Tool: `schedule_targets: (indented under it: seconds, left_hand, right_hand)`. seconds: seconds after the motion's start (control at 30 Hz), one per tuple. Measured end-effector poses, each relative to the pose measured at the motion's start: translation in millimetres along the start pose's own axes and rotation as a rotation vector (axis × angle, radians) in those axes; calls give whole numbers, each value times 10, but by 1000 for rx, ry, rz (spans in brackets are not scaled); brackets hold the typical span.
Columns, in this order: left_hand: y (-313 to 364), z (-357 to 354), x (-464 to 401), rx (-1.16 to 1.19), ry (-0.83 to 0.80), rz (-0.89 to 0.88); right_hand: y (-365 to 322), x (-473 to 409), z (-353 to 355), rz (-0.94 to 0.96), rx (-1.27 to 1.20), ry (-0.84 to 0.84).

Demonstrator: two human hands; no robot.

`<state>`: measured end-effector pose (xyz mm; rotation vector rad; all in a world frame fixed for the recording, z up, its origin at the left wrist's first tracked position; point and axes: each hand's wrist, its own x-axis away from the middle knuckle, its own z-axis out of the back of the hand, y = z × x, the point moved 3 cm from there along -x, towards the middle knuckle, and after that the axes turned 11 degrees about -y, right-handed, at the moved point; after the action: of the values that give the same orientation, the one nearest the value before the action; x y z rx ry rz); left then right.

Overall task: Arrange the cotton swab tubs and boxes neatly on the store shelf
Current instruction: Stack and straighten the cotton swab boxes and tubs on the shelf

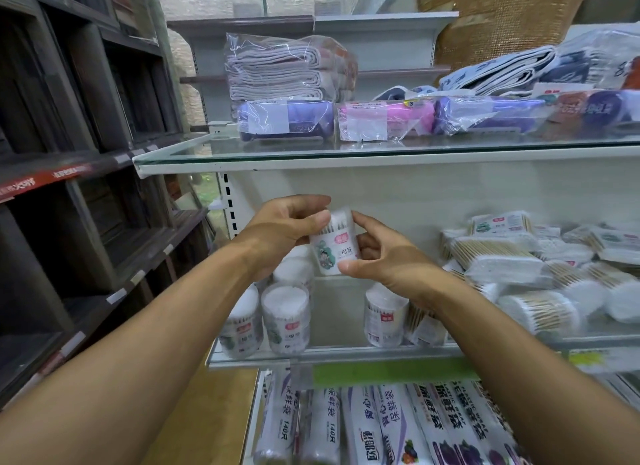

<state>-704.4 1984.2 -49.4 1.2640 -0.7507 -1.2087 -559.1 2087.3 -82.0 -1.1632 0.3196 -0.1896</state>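
Observation:
I hold a clear round cotton swab tub (334, 246) with a cartoon label in the air in front of the middle glass shelf (346, 355). My left hand (284, 232) grips its top left side, and my right hand (377, 253) pinches its right side and bottom. Below my left hand, several tubs (284, 317) stand upright in a cluster at the shelf's left end. Another tub (384, 317) stands alone under my right wrist. Flat boxes and bags of swabs (512, 256) lie piled untidily on the right.
The upper glass shelf (311, 151) carries folded cloths in plastic (277, 69) and purple and pink rolls (386, 120). Plastic wrap boxes (398, 426) fill the shelf underneath. A dark wooden rack (79, 153) stands to the left.

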Motion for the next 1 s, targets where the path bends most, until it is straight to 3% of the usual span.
schedule_targets:
  seconds: [0.5,0.83,1.0]
  left_hand:
    - [-87,-246,302,-238,-121,51]
    - [-323,-378,427,-521,-258,69]
    - [-368,-407,429,-704,-264,73]
  right_hand:
    - [117,309,-134,-110,223,-81]
    - [195,415,-64,-160,722,-107]
    - [210,456,-67,-143,819,-80]
